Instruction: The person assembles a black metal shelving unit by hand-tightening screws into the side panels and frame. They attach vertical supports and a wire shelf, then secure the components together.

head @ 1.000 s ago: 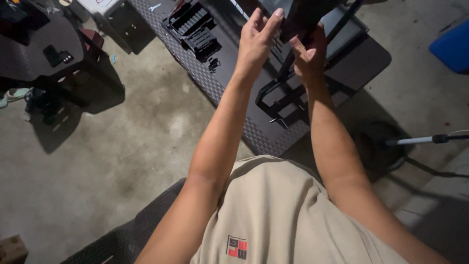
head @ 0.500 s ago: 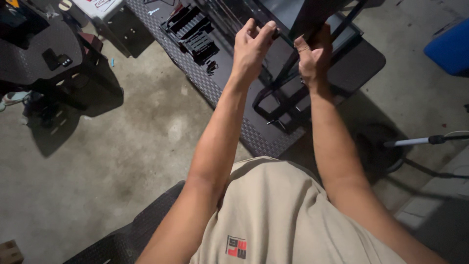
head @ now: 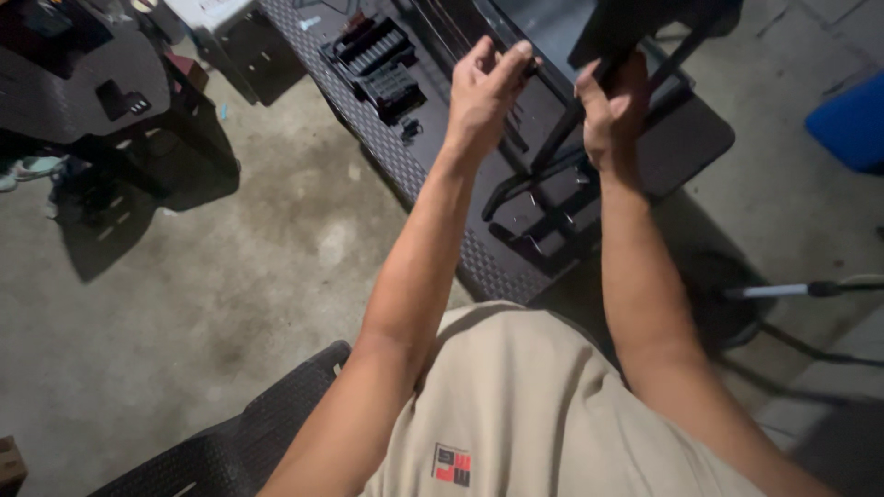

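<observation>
Both hands up over tabletop (head: 479, 267): right hand (head: 612, 110) clenched on black frame bar (head: 562, 138) to steady it; left hand (head: 483, 92) pinches sth small at its top.

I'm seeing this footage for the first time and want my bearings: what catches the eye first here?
Two bare forearms rise up the middle, the left hand and right hand both raised around a thin black rod near the top. Beneath them lies a dark patterned mat holding a black tool tray and black frame parts. At the far right, a blue container stands out against the grey concrete floor.
</observation>
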